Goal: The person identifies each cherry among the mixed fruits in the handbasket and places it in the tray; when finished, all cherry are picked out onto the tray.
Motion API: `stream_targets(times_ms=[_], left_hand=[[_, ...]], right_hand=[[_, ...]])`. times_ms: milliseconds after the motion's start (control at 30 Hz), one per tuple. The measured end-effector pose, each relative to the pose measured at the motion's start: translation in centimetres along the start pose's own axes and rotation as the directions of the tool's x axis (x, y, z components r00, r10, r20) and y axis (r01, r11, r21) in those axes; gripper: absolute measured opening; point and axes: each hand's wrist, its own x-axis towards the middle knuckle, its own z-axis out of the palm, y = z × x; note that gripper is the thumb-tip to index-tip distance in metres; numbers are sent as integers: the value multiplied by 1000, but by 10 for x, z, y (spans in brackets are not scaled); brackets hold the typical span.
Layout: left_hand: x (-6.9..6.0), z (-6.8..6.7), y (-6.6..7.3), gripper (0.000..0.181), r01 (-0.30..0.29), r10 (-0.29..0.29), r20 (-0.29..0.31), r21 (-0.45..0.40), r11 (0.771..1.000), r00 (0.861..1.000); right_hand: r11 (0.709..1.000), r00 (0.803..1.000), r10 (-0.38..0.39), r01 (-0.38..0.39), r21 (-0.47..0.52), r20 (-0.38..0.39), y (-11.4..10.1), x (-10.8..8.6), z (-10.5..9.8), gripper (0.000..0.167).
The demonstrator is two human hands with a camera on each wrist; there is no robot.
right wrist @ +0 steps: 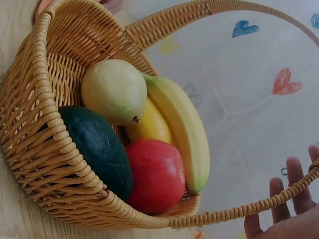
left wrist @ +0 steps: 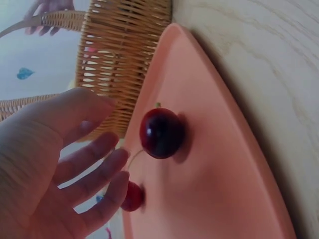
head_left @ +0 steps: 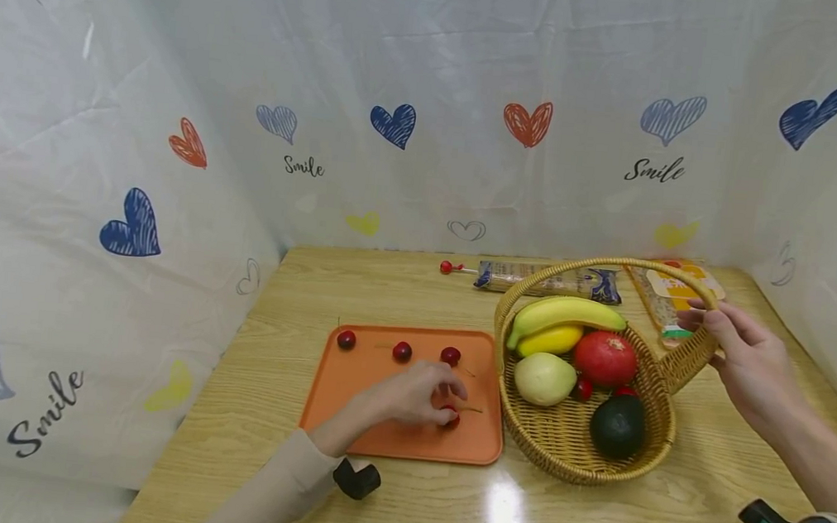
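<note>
My left hand [head_left: 418, 394] hovers low over an orange tray [head_left: 329, 432], its fingers loosely bent beside a dark red cherry [left wrist: 162, 133]. In the left wrist view a gap shows between the fingers and that cherry, which rests on the tray. More cherries lie along the tray's far side, such as one cherry [head_left: 346, 339] in the far-left corner. To the right stands a wicker basket [head_left: 568, 472]. My right hand [head_left: 756, 366] holds its arched handle [right wrist: 239, 213] on the right side, thumb in front and fingers behind.
Inside the basket are a banana [head_left: 571, 312], a yellow fruit [head_left: 552, 340], a pale green round fruit [head_left: 544, 379], a red pomegranate-like fruit [head_left: 606, 358], a dark green fruit [head_left: 617, 427] and small cherries [head_left: 582, 390]. Behind it lie a long packet [head_left: 507, 276] and an orange-white package [head_left: 665, 296].
</note>
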Motion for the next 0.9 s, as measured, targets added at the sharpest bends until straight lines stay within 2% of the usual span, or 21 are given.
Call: stream_targets(times_ms=[200,333,667,900], left_hand=[[4,-5,6,22,-35,33,-37,-41,999,999],[8,-7,13,22,-79,75,-66,-54,995,995],[28,-11,48,24,-205,189,-96,-198,959,977],[47,-10,66,25,-248,232,-110,-178,952,967]], right_hand=[[1000,1000,7,-7,-25,-11,-1,0,0,31],[1000,1000,3,-3,-21,-6,0,0,-1,31],[1000,1000,-1,1,-22,-14,-1,0,0,29],[1000,1000,-9,9,22,22,0,0,-1,26]])
